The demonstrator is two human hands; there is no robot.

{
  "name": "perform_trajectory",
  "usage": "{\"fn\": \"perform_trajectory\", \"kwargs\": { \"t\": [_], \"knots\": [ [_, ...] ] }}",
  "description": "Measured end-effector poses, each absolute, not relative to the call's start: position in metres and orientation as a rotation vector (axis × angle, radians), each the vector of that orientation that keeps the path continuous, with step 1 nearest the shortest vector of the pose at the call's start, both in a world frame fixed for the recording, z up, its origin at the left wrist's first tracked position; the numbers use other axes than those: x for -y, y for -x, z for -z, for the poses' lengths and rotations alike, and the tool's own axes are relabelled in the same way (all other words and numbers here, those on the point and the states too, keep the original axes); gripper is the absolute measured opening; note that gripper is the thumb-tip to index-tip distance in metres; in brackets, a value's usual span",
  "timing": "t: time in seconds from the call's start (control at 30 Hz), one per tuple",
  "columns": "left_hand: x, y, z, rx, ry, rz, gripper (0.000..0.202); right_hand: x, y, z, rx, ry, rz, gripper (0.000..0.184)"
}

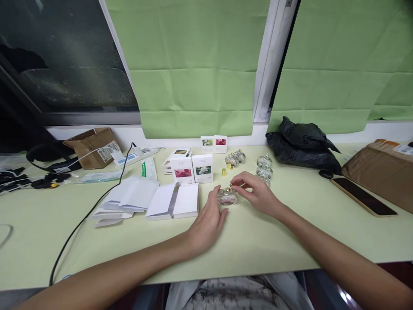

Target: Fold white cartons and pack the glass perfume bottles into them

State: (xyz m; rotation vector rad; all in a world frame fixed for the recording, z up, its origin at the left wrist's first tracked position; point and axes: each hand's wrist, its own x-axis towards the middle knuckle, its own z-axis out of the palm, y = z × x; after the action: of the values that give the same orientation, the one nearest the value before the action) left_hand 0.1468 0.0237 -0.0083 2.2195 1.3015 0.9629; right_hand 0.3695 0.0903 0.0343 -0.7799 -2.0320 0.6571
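Observation:
A small clear glass perfume bottle (227, 198) with a pinkish label and a gold neck stands upright on the table between my hands. My left hand (208, 219) grips its left side, fingers behind and thumb in front. At the bottle's gold top, my right hand (254, 191) closes in a pinch; the fingers hide any small part between them. Just behind lie gold caps (223, 172). Further glass bottles (235, 158) sit at the back, and another row of bottles (264, 165) stands beyond my right hand.
White flower-picture boxes (203, 168) stand behind flat white cartons (185, 200) and folded papers (129, 193). A black cable (93, 217) crosses the left side, near an open cardboard box (93, 148). On the right are a black plastic bag (300, 146), a phone (363, 196) and a brown parcel (380, 172).

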Motion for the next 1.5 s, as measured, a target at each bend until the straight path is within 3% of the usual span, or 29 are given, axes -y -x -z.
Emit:
{"fn": "perform_trajectory", "kwargs": {
  "t": [0.17, 0.43, 1.5],
  "knots": [
    [-0.028, -0.153, 0.004, -1.342, -2.089, -0.949, 0.048, -0.094, -0.367, -0.033, 2.096, 0.715, -0.563, 0.019],
    [-0.035, -0.153, 0.008, -1.306, -2.027, -0.989, 0.037, -0.095, -0.365, -0.033, 2.159, 0.676, -0.478, 0.019],
    [-0.040, -0.151, 0.011, -1.289, -1.960, -0.971, 0.036, -0.099, -0.367, -0.023, 2.181, 0.581, -0.378, 0.019]
  ]
}}
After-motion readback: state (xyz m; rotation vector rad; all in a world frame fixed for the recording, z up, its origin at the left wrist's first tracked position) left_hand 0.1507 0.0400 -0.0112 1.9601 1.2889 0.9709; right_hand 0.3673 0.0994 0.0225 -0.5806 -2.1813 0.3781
